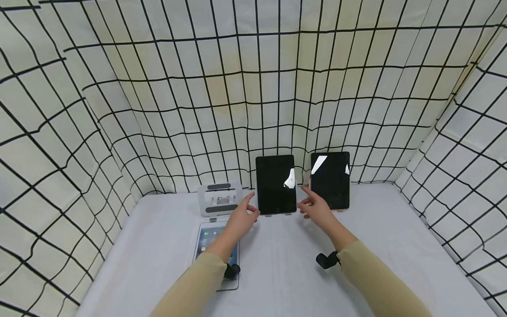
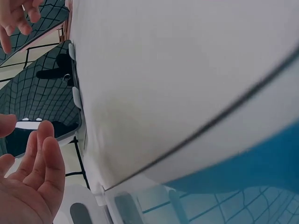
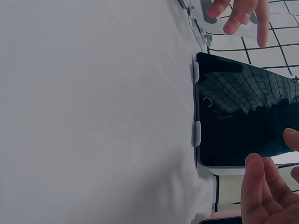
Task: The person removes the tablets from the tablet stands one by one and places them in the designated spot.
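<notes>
A black-screened tablet (image 1: 274,182) leans upright at the back of the table, its lower edge behind the small white lips (image 3: 197,133) of a stand. My left hand (image 1: 240,216) is beside its lower left edge, fingers loosely bent. On the opposite side my right hand (image 1: 318,212) has its fingertips by the lower right edge. In the right wrist view, the right fingers (image 3: 254,170) overlap the screen's side with a gap between thumb and fingers. The left wrist view shows the left palm with nothing gripped.
At the right stands a second dark tablet (image 1: 336,182) with a pinkish edge. To the left is an unoccupied white tablet stand (image 1: 220,209) with grey pads. Before it a white-framed tablet (image 1: 204,240) lies flat, screen lit, partly under my left forearm. Black-gridded white walls (image 1: 222,92) enclose the table.
</notes>
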`<state>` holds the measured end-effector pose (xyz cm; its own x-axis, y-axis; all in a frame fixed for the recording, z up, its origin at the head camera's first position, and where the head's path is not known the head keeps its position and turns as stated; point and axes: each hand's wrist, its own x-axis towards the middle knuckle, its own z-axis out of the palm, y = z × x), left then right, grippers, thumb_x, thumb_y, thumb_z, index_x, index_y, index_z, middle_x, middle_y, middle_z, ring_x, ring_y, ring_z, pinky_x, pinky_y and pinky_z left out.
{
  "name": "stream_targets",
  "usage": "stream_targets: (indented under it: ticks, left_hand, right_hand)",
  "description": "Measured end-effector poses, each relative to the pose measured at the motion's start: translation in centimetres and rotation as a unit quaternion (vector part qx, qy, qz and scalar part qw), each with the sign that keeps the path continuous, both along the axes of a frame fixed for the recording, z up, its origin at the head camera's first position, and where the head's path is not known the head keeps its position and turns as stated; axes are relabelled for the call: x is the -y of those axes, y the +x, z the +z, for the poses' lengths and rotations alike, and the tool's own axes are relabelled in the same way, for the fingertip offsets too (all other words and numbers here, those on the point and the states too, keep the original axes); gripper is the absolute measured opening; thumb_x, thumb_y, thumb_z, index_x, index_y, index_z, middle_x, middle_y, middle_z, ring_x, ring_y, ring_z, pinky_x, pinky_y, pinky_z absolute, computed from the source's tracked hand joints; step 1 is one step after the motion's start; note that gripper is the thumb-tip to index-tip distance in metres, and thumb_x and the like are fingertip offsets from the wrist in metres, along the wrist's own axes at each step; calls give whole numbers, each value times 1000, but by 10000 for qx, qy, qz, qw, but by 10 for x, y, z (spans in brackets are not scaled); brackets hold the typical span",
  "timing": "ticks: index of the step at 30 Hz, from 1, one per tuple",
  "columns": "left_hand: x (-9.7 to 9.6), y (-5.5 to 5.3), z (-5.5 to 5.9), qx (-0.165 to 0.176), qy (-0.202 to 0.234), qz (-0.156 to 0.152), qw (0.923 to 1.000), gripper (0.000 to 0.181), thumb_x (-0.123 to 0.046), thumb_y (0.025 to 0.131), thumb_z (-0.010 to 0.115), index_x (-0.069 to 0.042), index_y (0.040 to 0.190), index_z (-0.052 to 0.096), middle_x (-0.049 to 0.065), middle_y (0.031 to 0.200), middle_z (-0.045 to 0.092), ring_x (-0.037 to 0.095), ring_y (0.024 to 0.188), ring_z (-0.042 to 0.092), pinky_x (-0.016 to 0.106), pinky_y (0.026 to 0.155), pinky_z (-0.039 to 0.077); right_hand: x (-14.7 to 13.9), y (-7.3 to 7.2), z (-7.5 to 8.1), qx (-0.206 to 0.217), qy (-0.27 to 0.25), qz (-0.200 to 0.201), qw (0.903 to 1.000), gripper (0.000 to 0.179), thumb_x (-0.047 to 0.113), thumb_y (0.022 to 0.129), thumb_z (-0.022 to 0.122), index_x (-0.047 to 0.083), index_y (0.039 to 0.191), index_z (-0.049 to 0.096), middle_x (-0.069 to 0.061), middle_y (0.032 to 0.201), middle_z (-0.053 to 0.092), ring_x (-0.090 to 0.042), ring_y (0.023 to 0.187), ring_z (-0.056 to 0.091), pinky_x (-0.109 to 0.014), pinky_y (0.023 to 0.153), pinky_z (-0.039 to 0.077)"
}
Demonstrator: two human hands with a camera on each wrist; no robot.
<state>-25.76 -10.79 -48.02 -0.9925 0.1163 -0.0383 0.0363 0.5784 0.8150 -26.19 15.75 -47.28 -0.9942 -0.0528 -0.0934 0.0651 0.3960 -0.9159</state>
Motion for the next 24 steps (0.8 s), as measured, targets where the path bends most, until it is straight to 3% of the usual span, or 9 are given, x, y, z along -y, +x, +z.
stream_targets:
  ticks: [9,15,24]
  left_hand:
    - [-6,-18,11,90,169,-69,9998,71,-24,98,62,-20,158,25,2,101,64,26,81,66,33,62,45]
    - [-10,-28,14,-82,-82,-22,9999,71,-23,97,63,-17,157,27,3,100,64,18,69,59,33,63,47]
    - [-15,-38,18,-96,-76,17,9999,73,-22,97,63,-16,158,25,3,93,64,15,69,61,33,63,48]
  right_hand:
    - [9,-15,7,-55,367,74,9993,76,19,96,67,23,159,25,-14,113,60,-33,90,65,-35,75,57]
    - [10,-27,7,-92,341,94,9993,76,17,95,67,22,159,25,-14,109,60,-28,85,65,-34,72,57]
    - [12,-39,6,-107,442,104,9989,77,16,95,66,18,159,23,-15,108,59,-21,81,64,-32,67,56]
